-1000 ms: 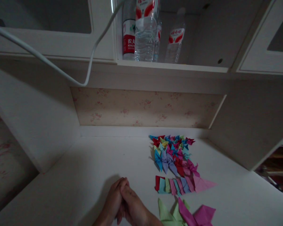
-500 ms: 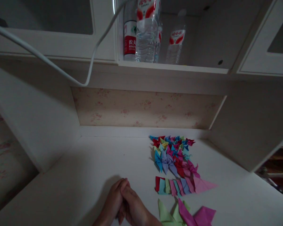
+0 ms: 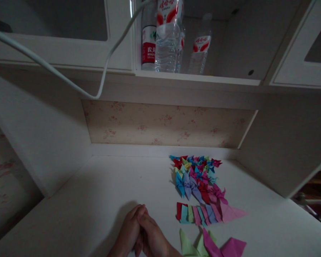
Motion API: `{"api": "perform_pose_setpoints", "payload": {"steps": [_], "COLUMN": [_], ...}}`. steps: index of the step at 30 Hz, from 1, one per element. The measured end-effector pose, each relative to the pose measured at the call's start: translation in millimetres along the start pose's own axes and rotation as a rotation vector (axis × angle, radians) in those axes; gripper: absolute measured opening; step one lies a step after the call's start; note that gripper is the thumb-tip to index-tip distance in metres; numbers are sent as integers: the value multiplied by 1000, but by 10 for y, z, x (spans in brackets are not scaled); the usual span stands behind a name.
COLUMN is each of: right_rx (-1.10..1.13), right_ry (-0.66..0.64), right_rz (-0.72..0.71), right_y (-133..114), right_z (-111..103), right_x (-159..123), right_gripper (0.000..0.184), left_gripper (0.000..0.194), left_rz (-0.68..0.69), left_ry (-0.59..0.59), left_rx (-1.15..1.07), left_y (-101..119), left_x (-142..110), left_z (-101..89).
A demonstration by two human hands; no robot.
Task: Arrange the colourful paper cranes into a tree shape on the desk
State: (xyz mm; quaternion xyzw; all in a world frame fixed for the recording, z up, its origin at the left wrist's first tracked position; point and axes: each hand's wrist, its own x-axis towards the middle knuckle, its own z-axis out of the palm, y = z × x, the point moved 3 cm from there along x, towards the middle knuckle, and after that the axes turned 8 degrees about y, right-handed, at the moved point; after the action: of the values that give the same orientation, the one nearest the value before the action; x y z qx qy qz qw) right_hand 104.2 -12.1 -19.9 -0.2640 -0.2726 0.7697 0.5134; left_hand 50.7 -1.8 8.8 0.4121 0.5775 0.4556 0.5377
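Note:
My left hand (image 3: 131,226) and my right hand (image 3: 153,232) are clasped together at the bottom middle, over the white desktop (image 3: 115,185). Their fingers are closed against each other, and no object shows in them; the palms are hidden. To the right of my hands lie large folded papers, a light green one (image 3: 188,244) and a magenta one (image 3: 232,247). Behind these is an overlapping row of folded paper strips (image 3: 196,213) ending in a pink pointed piece (image 3: 231,213). Farther back, many small origami cranes (image 3: 195,171) in mixed colours are crowded together.
An overhead cabinet shelf (image 3: 216,79) holds several plastic bottles, among them a clear water bottle (image 3: 167,46). A white cable or rod (image 3: 61,76) hangs bent at the upper left. Side panels (image 3: 280,139) and floral wallpaper (image 3: 149,123) bound the desk.
The view has shifted very slightly, so everything appears a few pixels lower. My hands stay clasped in the same place, and the papers have not moved.

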Motion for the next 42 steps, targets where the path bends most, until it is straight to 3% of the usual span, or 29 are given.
{"api": "perform_pose_setpoints", "payload": {"steps": [8, 22, 31, 42], "right_rx": [-28, -11, -34, -28], "right_ry": [20, 52, 53, 5], "right_rz": [-25, -25, -15, 10], "right_y": [-16, -62, -42, -56], "right_z": [1, 36, 0, 32], "right_x": [0, -51, -39, -27], "right_gripper": [56, 51, 50, 62], "left_gripper": [41, 34, 37, 29], "left_rz": [14, 85, 54, 107], "left_ry": [40, 4, 21, 88], "left_rx": [22, 43, 48, 122], "left_y": [122, 91, 58, 64], "left_x": [-33, -6, -24, 35], "left_z": [-41, -42, -39, -116]}}
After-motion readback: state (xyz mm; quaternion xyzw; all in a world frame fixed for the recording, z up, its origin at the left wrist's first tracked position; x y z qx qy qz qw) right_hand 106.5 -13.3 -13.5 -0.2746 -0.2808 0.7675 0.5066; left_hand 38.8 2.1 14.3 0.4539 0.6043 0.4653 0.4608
